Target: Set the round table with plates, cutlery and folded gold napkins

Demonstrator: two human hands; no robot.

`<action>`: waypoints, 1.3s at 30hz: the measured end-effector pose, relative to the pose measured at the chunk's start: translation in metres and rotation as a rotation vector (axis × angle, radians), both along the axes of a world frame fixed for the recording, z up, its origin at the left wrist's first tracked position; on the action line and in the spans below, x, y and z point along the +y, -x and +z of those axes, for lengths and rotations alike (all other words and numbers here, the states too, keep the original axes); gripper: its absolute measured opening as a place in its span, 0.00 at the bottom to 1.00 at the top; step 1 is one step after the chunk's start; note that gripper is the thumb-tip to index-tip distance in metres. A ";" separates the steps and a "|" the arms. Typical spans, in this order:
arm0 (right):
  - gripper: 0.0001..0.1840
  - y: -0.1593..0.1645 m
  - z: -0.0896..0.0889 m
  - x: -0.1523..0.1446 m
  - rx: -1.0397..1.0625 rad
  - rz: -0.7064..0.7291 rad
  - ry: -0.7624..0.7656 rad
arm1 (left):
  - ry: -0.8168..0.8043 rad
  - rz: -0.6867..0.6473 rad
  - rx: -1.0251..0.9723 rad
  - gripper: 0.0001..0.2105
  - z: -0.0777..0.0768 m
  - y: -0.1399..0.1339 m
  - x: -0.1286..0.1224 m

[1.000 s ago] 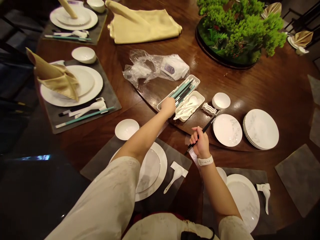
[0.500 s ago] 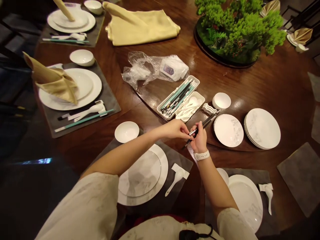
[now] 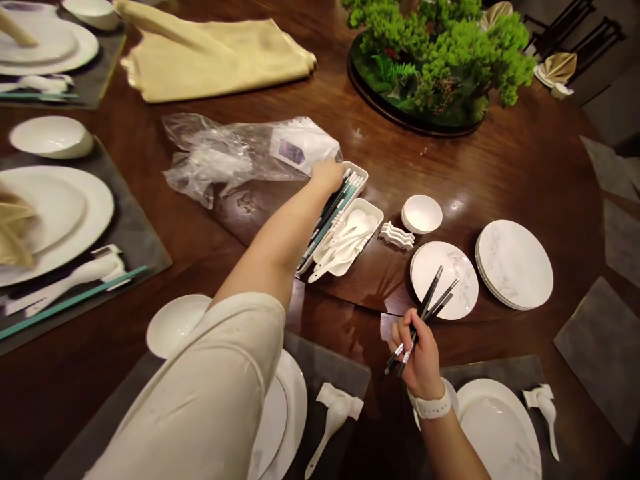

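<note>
Spoon tray (image 3: 374, 235) filled with spoons (image 3: 345, 245). Left of it, teal/black sticks (image 3: 336, 213) loaded in long tray (image 3: 363, 172), left hand (image 3: 327, 175) at it, grip unreadable. Right of spoon tray, black chopsticks (image 3: 431, 292) pinched by right hand (image 3: 423, 353).

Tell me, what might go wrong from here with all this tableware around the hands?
The right hand holds black chopsticks splayed apart, so one could slip and strike the plate stack that their ends overlap in this view.

The left hand is at the chopstick tray, close to the plastic bag; it might snag the plastic.

The left sleeve passes close by a bowl and could perhaps nudge it.
</note>
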State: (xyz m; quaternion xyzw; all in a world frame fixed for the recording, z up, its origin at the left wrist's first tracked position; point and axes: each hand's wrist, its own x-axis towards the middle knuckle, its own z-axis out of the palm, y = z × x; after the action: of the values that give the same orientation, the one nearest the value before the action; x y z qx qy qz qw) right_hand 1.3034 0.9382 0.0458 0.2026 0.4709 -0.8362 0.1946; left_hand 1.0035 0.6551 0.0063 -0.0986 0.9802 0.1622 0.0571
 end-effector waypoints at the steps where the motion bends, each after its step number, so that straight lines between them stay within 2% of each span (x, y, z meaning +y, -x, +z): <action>1: 0.21 0.001 -0.001 0.004 0.000 -0.001 -0.004 | -0.009 0.008 -0.002 0.21 -0.004 0.004 -0.001; 4: 0.20 0.002 -0.004 0.013 -0.012 -0.010 -0.006 | -0.083 0.031 0.010 0.23 -0.012 0.010 -0.008; 6: 0.20 0.001 -0.006 0.015 -0.039 -0.024 0.005 | -0.086 0.029 -0.008 0.24 -0.012 0.010 -0.011; 11: 0.20 -0.002 -0.009 0.014 -0.090 -0.024 0.050 | 0.133 -0.068 -0.124 0.21 0.003 0.003 -0.010; 15: 0.20 -0.004 -0.010 0.016 -0.083 -0.007 0.067 | 0.158 -0.095 -0.106 0.21 0.012 -0.005 -0.011; 20: 0.20 -0.007 -0.012 0.019 -0.084 -0.024 0.083 | 0.043 0.039 -0.015 0.25 0.012 -0.007 -0.013; 24: 0.19 -0.008 -0.015 0.020 -0.082 -0.018 0.087 | -0.051 0.207 0.054 0.21 0.010 0.005 -0.004; 27: 0.19 -0.008 -0.017 0.022 -0.086 -0.009 0.081 | -0.025 0.204 -0.002 0.21 0.010 0.016 0.011; 32: 0.19 -0.006 -0.016 0.028 -0.098 -0.039 0.075 | 0.028 0.210 -0.074 0.28 0.016 0.030 0.033; 39: 0.18 -0.008 -0.017 0.032 -0.097 -0.024 0.103 | 0.007 0.202 -0.093 0.21 0.025 0.032 0.033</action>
State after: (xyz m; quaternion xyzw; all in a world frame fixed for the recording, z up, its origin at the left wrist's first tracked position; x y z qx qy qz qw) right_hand 1.3113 0.9698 0.0286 0.2382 0.4148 -0.8510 0.2171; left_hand 0.9719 0.6876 0.0311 -0.2043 0.9621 0.1592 0.0854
